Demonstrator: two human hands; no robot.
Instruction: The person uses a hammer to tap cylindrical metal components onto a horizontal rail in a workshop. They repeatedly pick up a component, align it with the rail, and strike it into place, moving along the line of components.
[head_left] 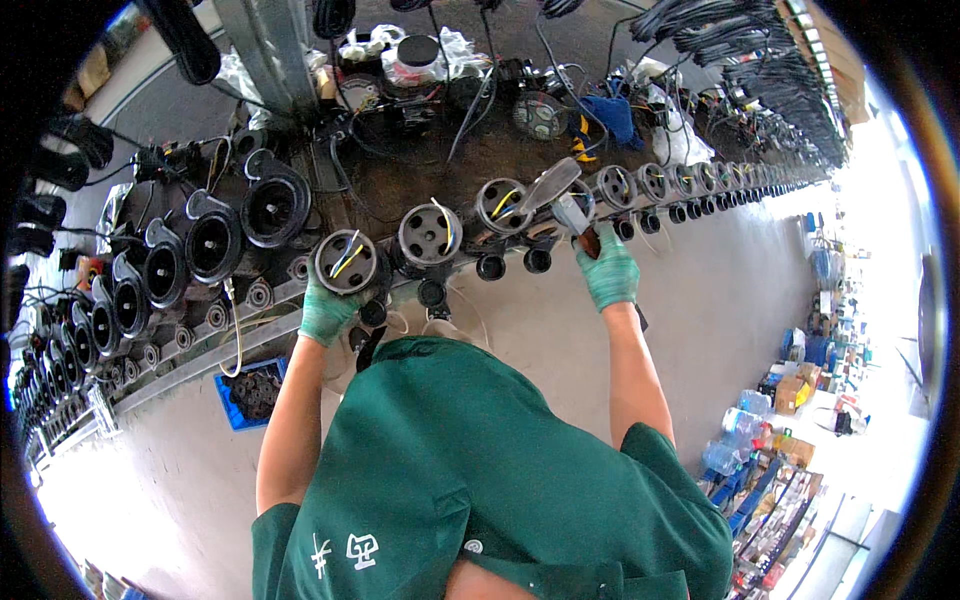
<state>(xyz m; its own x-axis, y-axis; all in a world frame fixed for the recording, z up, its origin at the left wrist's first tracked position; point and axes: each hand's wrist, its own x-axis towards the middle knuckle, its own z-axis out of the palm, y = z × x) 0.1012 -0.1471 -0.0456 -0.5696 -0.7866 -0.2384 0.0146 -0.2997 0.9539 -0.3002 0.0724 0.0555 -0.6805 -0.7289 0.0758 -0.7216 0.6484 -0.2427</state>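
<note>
My left hand, in a green knitted glove, grips the near side of a round black motor housing. White, blue and yellow wires stick out of its open top. My right hand, gloved the same way, is closed round the brown handle of a hammer. Its long grey head is raised over the row of housings and partly covers one of them. Between my hands stand a second housing with a yellow wire and a third housing with yellow and white wires.
Black fan volutes line the bench to the left. More housings run off to the right. Behind them lie a blue cloth, plastic bags and motor parts, with black cables hanging above. A blue crate of dark parts sits on the floor.
</note>
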